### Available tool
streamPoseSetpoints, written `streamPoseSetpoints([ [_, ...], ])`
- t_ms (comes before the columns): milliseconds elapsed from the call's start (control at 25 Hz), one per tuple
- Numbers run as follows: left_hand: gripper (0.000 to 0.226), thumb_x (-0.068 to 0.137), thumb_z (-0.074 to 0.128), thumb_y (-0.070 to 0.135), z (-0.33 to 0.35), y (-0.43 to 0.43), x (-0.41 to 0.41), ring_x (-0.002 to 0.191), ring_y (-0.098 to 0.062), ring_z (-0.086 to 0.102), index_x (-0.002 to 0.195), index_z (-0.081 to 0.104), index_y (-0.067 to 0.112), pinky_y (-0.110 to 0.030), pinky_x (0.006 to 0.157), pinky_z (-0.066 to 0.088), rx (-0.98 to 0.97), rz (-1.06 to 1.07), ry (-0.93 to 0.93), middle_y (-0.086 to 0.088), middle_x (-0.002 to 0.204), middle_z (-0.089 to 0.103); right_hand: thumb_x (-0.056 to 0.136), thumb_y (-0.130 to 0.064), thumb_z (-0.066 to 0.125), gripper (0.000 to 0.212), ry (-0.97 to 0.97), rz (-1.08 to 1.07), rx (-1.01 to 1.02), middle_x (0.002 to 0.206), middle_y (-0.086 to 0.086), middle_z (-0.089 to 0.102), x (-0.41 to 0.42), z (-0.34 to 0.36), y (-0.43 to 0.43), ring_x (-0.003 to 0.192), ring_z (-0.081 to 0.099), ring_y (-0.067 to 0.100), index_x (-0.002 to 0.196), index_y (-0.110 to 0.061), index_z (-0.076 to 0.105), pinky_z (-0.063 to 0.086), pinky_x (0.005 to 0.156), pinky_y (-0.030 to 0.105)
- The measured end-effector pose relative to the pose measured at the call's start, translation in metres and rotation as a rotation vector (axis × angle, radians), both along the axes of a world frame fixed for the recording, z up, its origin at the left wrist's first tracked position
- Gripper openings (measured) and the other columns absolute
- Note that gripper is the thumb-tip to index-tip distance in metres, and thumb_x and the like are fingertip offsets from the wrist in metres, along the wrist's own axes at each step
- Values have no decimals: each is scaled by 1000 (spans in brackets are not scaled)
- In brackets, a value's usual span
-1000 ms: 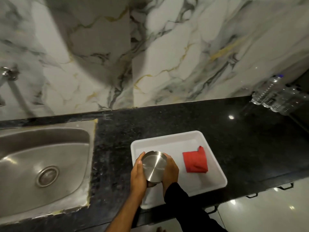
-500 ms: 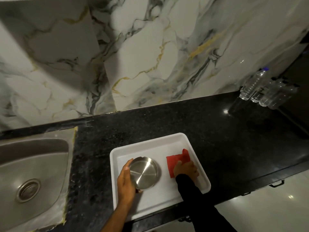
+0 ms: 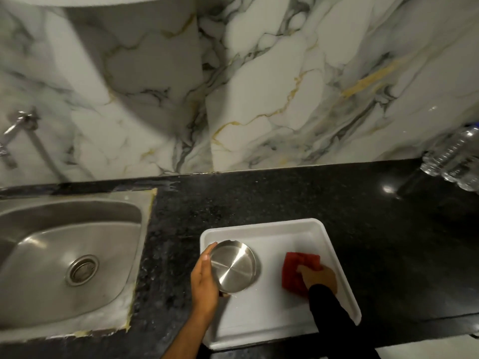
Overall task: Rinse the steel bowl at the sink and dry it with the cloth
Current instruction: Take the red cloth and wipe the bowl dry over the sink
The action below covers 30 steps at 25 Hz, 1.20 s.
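The steel bowl (image 3: 233, 266) is tilted over the left part of the white tray (image 3: 305, 229), its shiny base turned up towards me. My left hand (image 3: 204, 281) grips it from the left side. The folded red cloth (image 3: 295, 268) lies in the right part of the tray, and my right hand (image 3: 318, 277), in a black sleeve, rests on top of it with the fingers curled over its near edge. The steel sink (image 3: 64, 255) is set into the counter at the left, with its drain (image 3: 82, 269) in the middle and the tap (image 3: 18, 128) on the wall above.
The black granite counter (image 3: 285, 195) runs from the sink to the right edge. Several clear plastic water bottles (image 3: 453, 159) stand at the far right against the marble wall (image 3: 233, 86). The counter's front edge drops to a pale floor.
A second ago both hands held the bowl. The right hand left it and moved onto the red cloth. The left hand keeps the bowl; the view has swung back left, showing the sink.
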<state>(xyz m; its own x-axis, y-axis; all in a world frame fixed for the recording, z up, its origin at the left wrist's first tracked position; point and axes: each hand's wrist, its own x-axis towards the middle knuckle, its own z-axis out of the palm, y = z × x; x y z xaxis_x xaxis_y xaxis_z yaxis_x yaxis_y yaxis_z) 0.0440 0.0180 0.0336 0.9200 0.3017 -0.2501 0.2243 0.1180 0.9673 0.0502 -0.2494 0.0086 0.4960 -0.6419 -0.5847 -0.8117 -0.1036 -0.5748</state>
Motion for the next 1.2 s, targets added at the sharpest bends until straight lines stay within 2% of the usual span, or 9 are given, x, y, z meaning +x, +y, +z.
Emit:
streamPoseSetpoints([
  [160,39,105,40,39,13,59,8,108,9,70,122,75,37,-3,80,51,18,118,-59,28,116,78,87,-1,78,29,-252,92,-10,106,20,77,2,25,45,111,72,44,115,0,76,53,98,44],
  [280,38,106,39,42,26,131,20,103,5,71,117,76,48,-8,66,57,16,211,-34,27,110,78,88,2,79,29,-510,191,101,96,-4,75,15,71,126,102,74,31,110,-17,73,53,93,38],
  [440,44,101,40,56,30,246,29,122,-19,67,126,73,42,-59,97,61,17,255,8,12,127,75,88,-15,83,27,-833,515,148,96,-31,80,45,143,295,101,78,-1,104,-36,78,56,80,5],
  [560,47,99,39,55,33,325,41,122,-24,69,121,75,35,-60,102,56,106,260,-58,6,124,77,88,-53,58,47,-720,1087,-363,120,-23,76,69,161,436,111,71,6,133,-47,65,59,93,25],
  [640,38,103,41,41,32,376,52,120,-25,72,123,73,34,-53,105,56,103,215,-86,1,122,78,94,-47,54,46,-541,1367,-673,130,-9,67,80,146,525,122,62,24,139,-37,56,58,93,41],
  [800,47,102,48,7,24,459,67,120,-15,73,136,68,33,-43,104,59,207,16,-92,7,126,77,97,-29,59,35,-408,1433,-576,131,6,64,99,110,631,123,61,28,130,-20,65,57,101,39],
  [960,31,107,53,16,24,537,91,119,-10,73,131,69,28,-43,111,54,157,-86,-134,-1,126,77,83,-13,71,22,-581,1579,-395,116,-1,68,113,102,673,110,59,17,101,-25,77,53,93,22],
  [1040,36,112,41,20,29,568,105,118,-12,73,125,73,32,-46,112,53,151,-173,-110,-2,126,78,84,-9,73,14,-607,1790,-305,111,-1,68,116,104,681,105,59,18,93,-19,77,56,91,34],
  [1200,40,108,40,42,28,596,120,125,-6,68,127,75,37,-42,115,50,341,-385,-82,11,129,77,90,-13,73,28,-444,2168,-475,122,4,70,132,118,689,112,62,29,116,-21,78,56,94,43],
])
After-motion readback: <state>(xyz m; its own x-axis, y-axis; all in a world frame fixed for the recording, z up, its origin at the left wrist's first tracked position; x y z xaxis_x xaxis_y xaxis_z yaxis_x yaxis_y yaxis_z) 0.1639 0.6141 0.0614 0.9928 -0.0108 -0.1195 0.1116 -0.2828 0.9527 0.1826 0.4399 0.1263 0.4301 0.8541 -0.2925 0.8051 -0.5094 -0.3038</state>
